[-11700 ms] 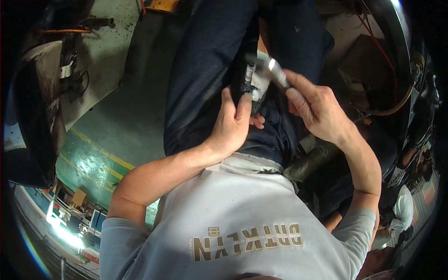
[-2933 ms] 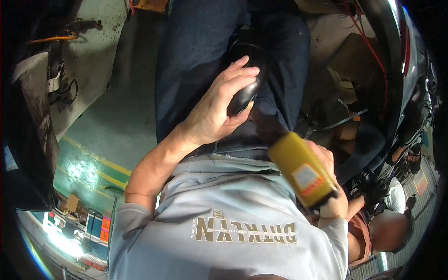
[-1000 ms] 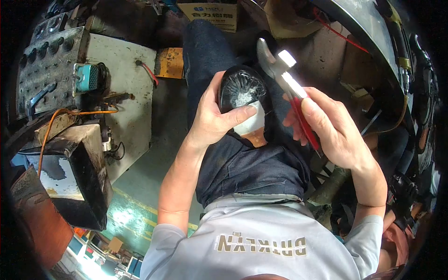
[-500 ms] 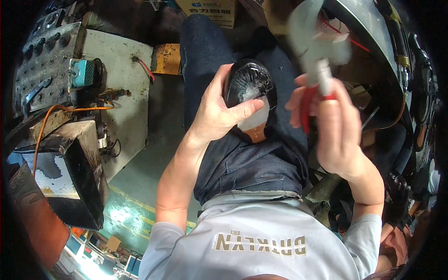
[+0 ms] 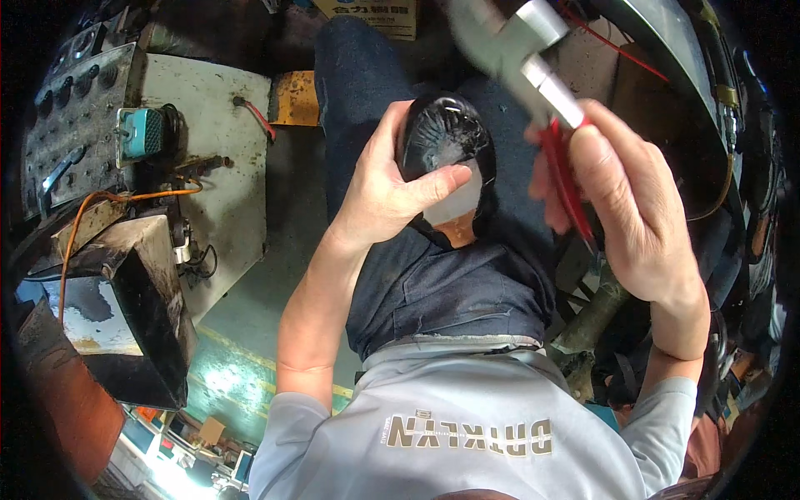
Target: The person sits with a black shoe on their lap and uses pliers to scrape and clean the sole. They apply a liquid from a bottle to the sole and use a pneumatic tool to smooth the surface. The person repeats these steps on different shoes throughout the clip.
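Note:
A black shoe upper (image 5: 442,137) stretched over a last rests on my lap with its sole side up. Its leather is gathered in pleats around the toe, and a pale insole and a brown heel part show below. My left hand (image 5: 392,196) is wrapped around its left side, thumb pressed across the bottom. Lasting pliers (image 5: 546,87) with red handles and a hammer-like metal head are in my right hand (image 5: 637,204), closed around the handles. The pliers are raised to the right of the shoe, apart from it, and their jaw end is blurred.
At left stands a machine panel (image 5: 87,108) with knobs, beside a teal foot-pedal-like switch (image 5: 143,133) and an orange cable (image 5: 79,225). A cardboard box (image 5: 375,18) lies ahead. A grey metal edge (image 5: 667,67) and hoses run along the right.
My right hand has shifted a little to the right, and the pliers have tilted so their head points further left. The left hand and shoe have hardly moved.

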